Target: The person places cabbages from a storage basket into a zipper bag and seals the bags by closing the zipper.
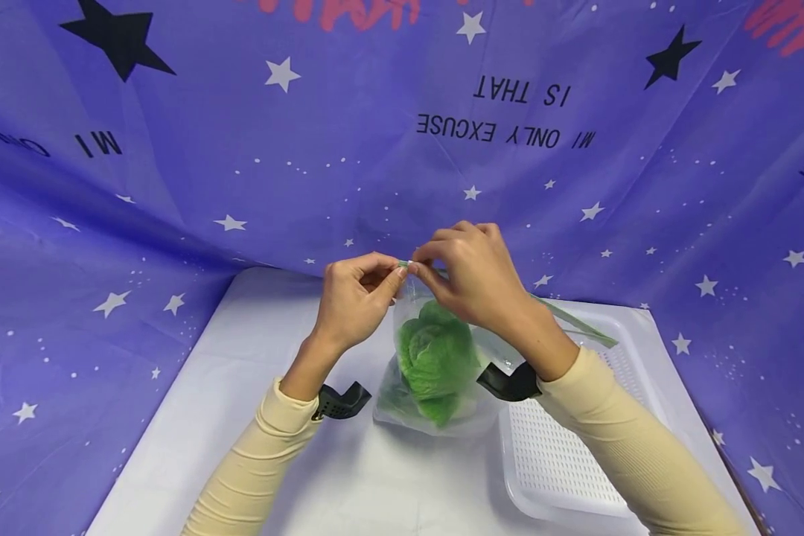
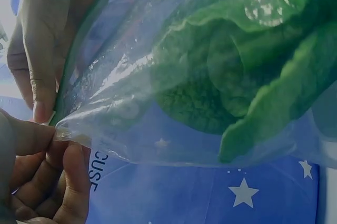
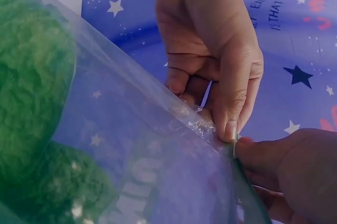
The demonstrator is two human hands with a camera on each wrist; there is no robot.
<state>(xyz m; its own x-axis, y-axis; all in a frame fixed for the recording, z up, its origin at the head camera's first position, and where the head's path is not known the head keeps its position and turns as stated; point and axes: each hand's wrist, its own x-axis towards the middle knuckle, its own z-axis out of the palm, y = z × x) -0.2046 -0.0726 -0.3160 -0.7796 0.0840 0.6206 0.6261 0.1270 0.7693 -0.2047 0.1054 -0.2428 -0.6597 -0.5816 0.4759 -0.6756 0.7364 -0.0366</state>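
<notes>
A clear zip bag with a leafy green cabbage inside stands on the white table. My left hand pinches the end corner of the bag's mouth between thumb and fingers. Close against it, my right hand pinches the green zip strip at a small whitish slider. In the right wrist view the thumbs nearly meet at that corner, where the plastic is crumpled. The left wrist view shows the cabbage through the film. The strip's far end extends right, past my right forearm.
A white perforated basket lies right of the bag, partly under my right forearm. Both wrists wear black camera mounts. A purple star-printed cloth hangs behind and beside the white table.
</notes>
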